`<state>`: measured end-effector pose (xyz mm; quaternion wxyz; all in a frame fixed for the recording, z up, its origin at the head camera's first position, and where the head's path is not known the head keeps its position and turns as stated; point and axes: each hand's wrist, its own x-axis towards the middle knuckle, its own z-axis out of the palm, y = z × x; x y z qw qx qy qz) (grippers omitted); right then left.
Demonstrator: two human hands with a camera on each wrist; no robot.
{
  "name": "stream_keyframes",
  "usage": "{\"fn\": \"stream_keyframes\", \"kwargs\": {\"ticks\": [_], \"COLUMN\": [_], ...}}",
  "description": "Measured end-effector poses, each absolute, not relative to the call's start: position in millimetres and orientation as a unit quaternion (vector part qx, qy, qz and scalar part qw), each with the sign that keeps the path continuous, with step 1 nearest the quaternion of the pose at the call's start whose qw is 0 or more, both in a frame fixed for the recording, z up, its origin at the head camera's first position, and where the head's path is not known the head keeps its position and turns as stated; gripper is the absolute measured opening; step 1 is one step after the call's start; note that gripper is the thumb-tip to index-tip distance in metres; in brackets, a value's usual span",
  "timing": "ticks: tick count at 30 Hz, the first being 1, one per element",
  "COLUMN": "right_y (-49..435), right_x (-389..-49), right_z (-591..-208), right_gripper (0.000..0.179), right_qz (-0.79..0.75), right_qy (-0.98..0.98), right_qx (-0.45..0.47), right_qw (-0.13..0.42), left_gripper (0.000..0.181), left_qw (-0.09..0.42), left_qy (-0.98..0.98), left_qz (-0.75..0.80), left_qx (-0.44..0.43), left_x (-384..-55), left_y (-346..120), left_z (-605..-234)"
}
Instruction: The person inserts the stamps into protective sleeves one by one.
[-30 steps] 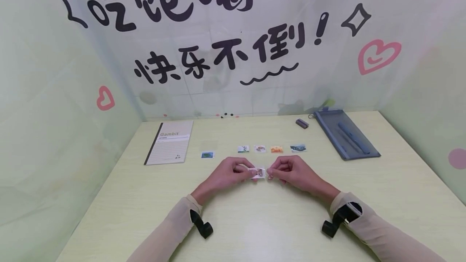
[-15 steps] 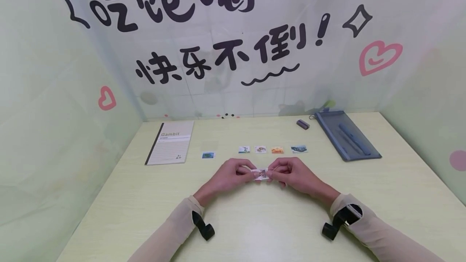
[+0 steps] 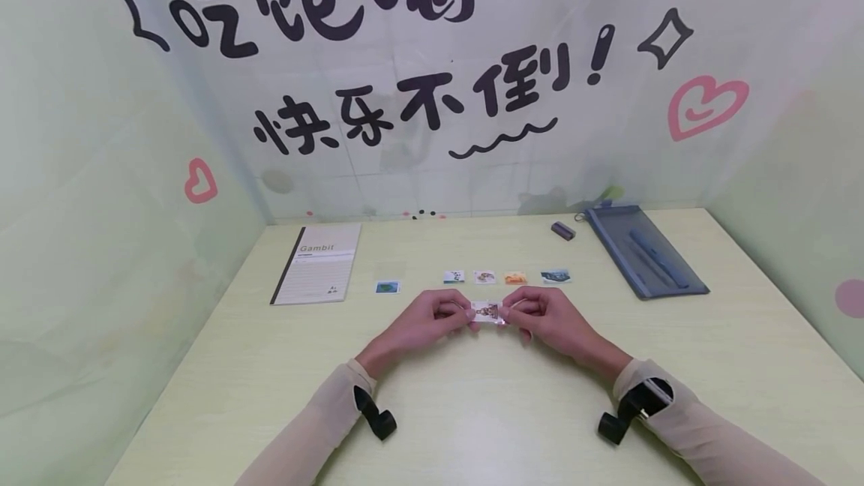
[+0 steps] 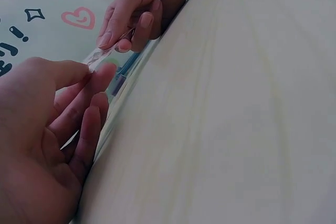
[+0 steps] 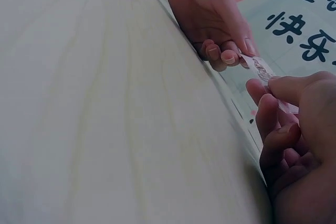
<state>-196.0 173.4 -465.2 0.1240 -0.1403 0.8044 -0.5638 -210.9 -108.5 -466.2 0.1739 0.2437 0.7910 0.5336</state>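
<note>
A small white stamp (image 3: 485, 312) with a brown printed figure is stretched between the two hands above the middle of the table. My left hand (image 3: 432, 319) pinches its left end between thumb and fingertips. At the opposite end, my right hand (image 3: 548, 319) pinches it the same way. In the right wrist view the stamp (image 5: 261, 70) slants between both thumbs, its printed side partly showing. Just beyond the hands lie several more stamps in a row: a blue-green one (image 3: 388, 287), a white one (image 3: 454, 277), an orange one (image 3: 516, 277) and a blue one (image 3: 556, 276).
On the left of the table (image 3: 432, 411) lies a notebook (image 3: 317, 265). A blue zip pouch (image 3: 644, 250) with a pen-like blue object in it lies at the back right. Near it is a small dark block (image 3: 563, 231). A printed cloth wall stands behind.
My right hand has come in and taken hold of the stamp's right end, which only the left hand held before. The stamp then rose slightly, and its printed face shows more.
</note>
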Motion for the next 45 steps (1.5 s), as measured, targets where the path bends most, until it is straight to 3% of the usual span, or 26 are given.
{"fn": "stream_keyframes", "kwargs": {"ticks": [23,45], "right_y": [172.5,173.3], "right_x": [-197.8,-196.9], "right_z": [-470.3,-469.7], "right_gripper": [0.023,0.029], "right_qz": [-0.549,-0.560], "right_qy": [0.806,0.801], "right_qx": [-0.174,-0.169], "right_qw": [0.133,0.124], "left_gripper": [0.015,0.019], "left_qw": [0.159,0.169], "left_qy": [0.802,0.793], "left_qz": [0.525,0.536], "left_qx": [0.235,0.236], "left_x": [-207.6,-207.2], "left_y": [-104.1,-104.4], "left_z": [-464.6,-462.8]}}
